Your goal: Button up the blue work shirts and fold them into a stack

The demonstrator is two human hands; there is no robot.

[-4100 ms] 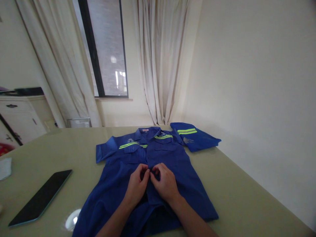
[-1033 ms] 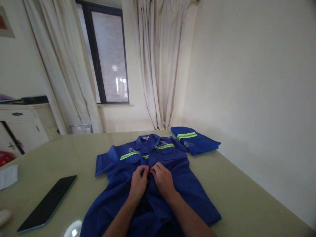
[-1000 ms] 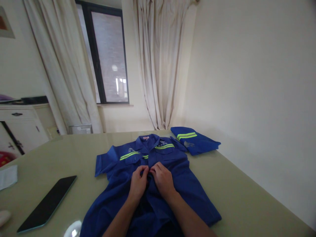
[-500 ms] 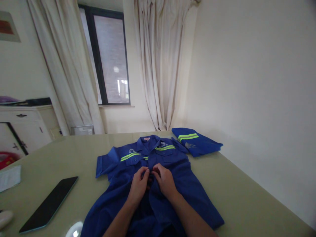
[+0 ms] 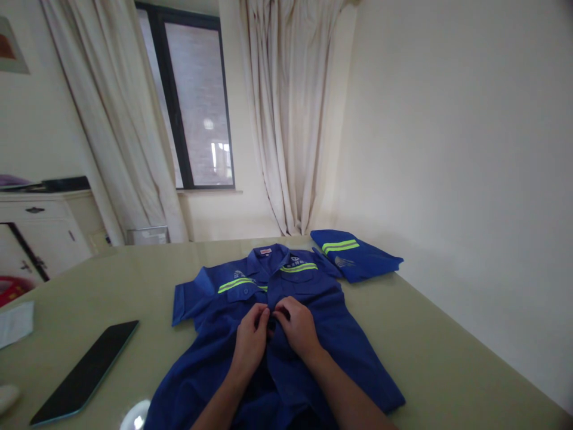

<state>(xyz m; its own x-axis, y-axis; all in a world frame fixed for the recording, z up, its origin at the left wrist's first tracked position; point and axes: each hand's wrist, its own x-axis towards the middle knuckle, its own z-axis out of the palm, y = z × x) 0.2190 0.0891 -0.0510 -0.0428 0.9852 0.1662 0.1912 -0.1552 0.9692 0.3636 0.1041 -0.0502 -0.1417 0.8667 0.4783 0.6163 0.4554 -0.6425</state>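
Observation:
A blue short-sleeved work shirt (image 5: 358, 352) lies front up on the table, its collar pointing away from me. Yellow-green reflective bands cross its chest. My left hand (image 5: 252, 334) pinches the front placket near mid-chest, thumb and fingers together. Right beside it, my right hand (image 5: 295, 322) grips the other front edge the same way, the fingertips of both hands almost touching. Whatever small part sits between the fingertips, such as a button, is hidden. Below the hands the shirt front hangs slightly apart.
A folded blue garment (image 5: 358, 260) with a reflective band lies at the back right, near the wall. On the left of the greenish table (image 5: 143, 280) are a dark tablet (image 5: 87, 373), a white paper (image 5: 17, 324) and a white round object (image 5: 135, 416).
Both hands keep their pinch on the shirt front with only tiny finger shifts. The view has moved slightly; the shirt stays in place.

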